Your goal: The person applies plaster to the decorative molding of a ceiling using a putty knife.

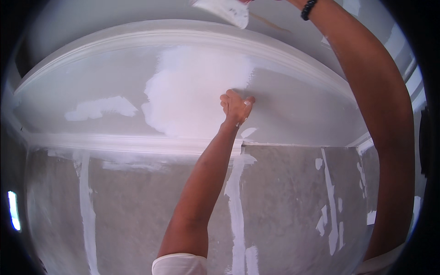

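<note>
My left hand (236, 106) reaches up to a ceiling panel, at the right edge of a broad patch of white putty (192, 91). Its fingers are curled closed, with white smears on the thumb side; whatever they hold is hidden. My right arm rises along the right side, a black beaded bracelet (309, 9) on the wrist. Most of my right hand (293, 2) lies beyond the upper edge. Beside it, a putty knife (225, 11) with a wide, white-smeared blade shows in part, apparently in that hand's grip.
White moulding (151, 28) curves along the panel's far side. A straight moulding (137, 143) borders its near side and stops mid-span. Beyond it a grey surface (151, 206) carries white putty strips. A bright opening (14, 211) shows at far left.
</note>
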Motion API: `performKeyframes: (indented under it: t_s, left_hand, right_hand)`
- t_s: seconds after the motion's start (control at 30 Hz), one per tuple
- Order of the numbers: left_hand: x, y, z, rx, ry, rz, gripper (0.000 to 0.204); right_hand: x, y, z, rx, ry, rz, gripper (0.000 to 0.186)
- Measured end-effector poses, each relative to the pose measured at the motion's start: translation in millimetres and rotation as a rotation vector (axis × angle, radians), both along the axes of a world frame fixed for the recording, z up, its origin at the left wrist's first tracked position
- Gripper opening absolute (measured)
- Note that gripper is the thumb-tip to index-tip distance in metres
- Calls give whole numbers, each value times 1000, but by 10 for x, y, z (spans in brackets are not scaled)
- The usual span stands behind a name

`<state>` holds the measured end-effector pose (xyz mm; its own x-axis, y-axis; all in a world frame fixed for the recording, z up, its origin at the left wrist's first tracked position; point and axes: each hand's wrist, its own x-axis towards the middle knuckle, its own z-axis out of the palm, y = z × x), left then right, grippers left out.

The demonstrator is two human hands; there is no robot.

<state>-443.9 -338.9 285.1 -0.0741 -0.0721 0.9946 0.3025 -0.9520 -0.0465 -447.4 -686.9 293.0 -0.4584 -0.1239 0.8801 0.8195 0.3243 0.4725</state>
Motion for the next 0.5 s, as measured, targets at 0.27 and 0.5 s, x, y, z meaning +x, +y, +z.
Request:
performKeyframes:
  t_s: [0.27, 0.5]
  left_hand:
    - [83, 91, 51, 57, -150, 37, 63]
    - [173, 6, 34, 40, -154, -57, 63]
  right_hand:
    - [1421, -95, 65, 215, 593, -214, 40]
    - [2953, 346, 466, 263, 686, -223, 52]
